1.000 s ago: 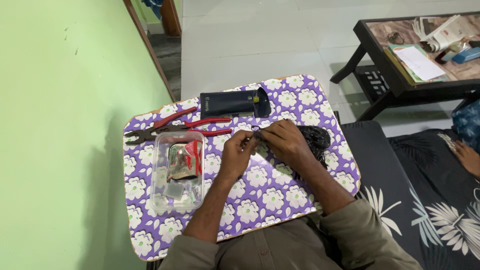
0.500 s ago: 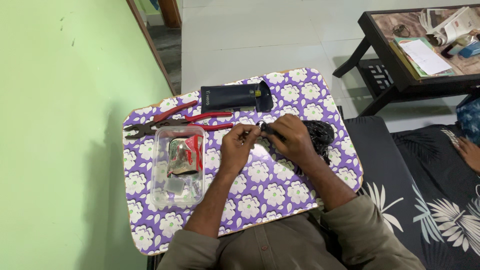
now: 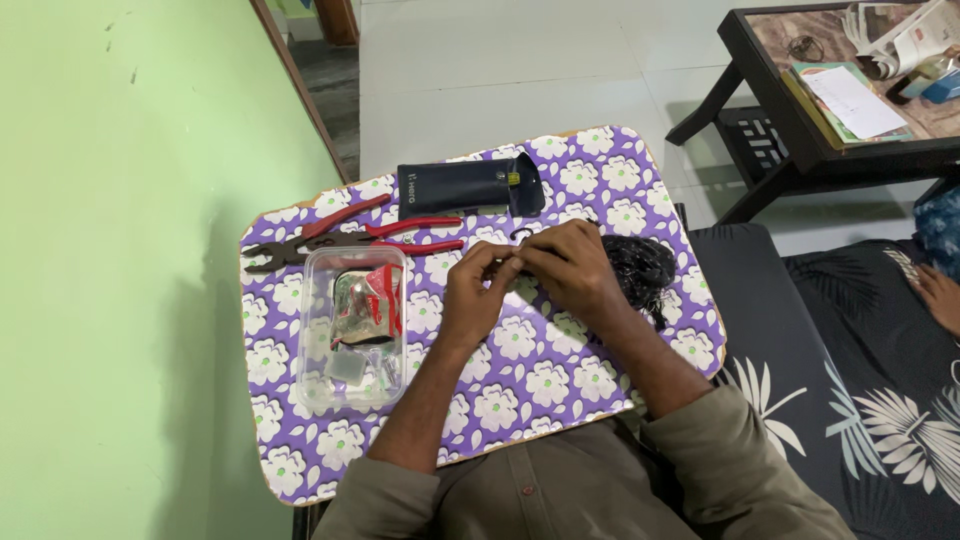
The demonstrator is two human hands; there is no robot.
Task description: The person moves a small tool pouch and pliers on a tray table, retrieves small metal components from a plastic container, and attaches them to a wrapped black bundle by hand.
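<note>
My left hand [image 3: 473,292] and my right hand [image 3: 566,268] meet fingertip to fingertip over the middle of a small table with a purple flowered cover [image 3: 560,370]. Both pinch a thin dark cord [image 3: 522,237] that leads to a black tangled bundle [image 3: 640,270] lying under and beyond my right wrist. What exactly sits between the fingertips is hidden. A clear plastic box [image 3: 352,328] with small parts and a red packet stands to the left of my left hand.
Red-handled pliers [image 3: 300,250] and a second red-handled tool [image 3: 415,232] lie at the table's far left. A dark pouch [image 3: 468,186] lies at the far edge. A green wall is left; a dark side table [image 3: 800,150] with papers and another person's hand [image 3: 940,292] are right.
My hands stay together over the table, my left fingers closing in more on the cord. The view has shifted slightly; nothing on the table has moved.
</note>
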